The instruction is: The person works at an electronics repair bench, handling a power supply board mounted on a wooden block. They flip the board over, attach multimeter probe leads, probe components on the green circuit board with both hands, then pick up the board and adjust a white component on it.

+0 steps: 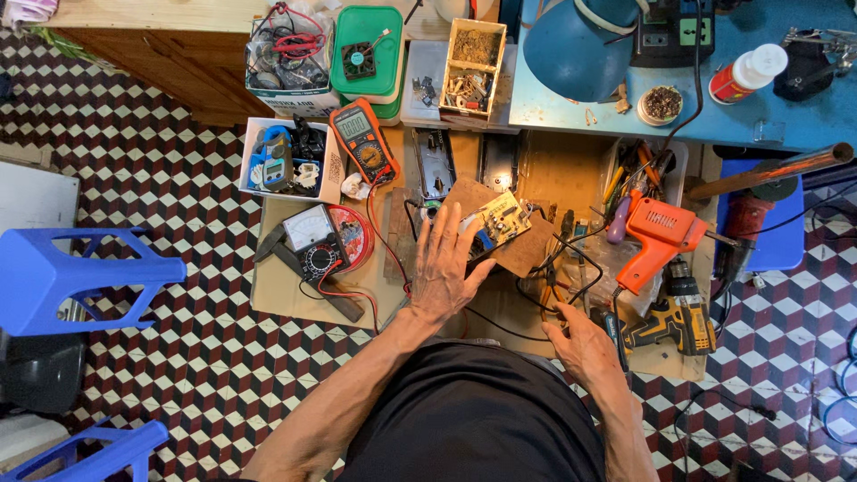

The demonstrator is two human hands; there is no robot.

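My left hand (pixel 444 266) lies flat with fingers spread, its fingertips resting on the edge of a green circuit board (pixel 496 220) that sits on a brown board (pixel 500 234). My right hand (pixel 578 346) is lower right, curled over the handles of orange-handled pliers (pixel 546 293) and black wires; whether it grips them is unclear. An orange soldering gun (pixel 656 234) lies right of the circuit board.
An orange multimeter (pixel 363 143) and an analog meter (pixel 312 239) lie to the left. A yellow and black drill (pixel 674 321) sits at right. Boxes of parts line the back. Blue stools (pixel 67 277) stand on the tiled floor at left.
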